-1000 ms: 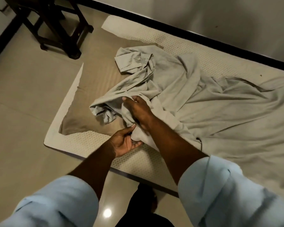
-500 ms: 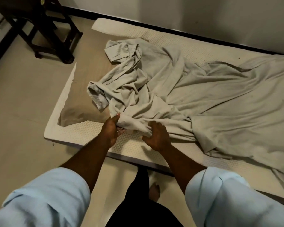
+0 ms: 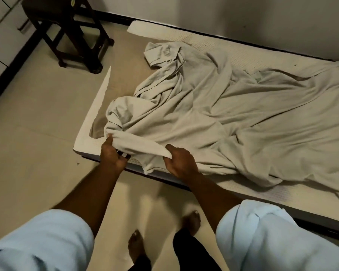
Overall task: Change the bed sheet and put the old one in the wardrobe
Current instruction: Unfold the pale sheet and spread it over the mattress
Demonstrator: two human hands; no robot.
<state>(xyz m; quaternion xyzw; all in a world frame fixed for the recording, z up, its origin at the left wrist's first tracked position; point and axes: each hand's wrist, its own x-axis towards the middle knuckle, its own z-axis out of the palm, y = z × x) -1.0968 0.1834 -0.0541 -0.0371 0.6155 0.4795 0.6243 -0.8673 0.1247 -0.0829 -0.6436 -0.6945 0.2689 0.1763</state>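
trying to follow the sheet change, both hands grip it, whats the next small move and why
Probably pull the gripped edge out toward the mattress corner: the left hand and right hand hold the sheet right beside that bare corner, and the sheet lies crumpled.

Sheet [image 3: 233,118] on mattress [image 3: 243,53]; stool [image 3: 74,34] behind-left

No word, number or brand is showing legibly anywhere in the view. A small round pale label [image 3: 73,1] is sitting on the upper front edge of the dark wooden stool [image 3: 67,34] at about eleven o'clock. Whatever is printed on it is coming out too small and blurred to read.
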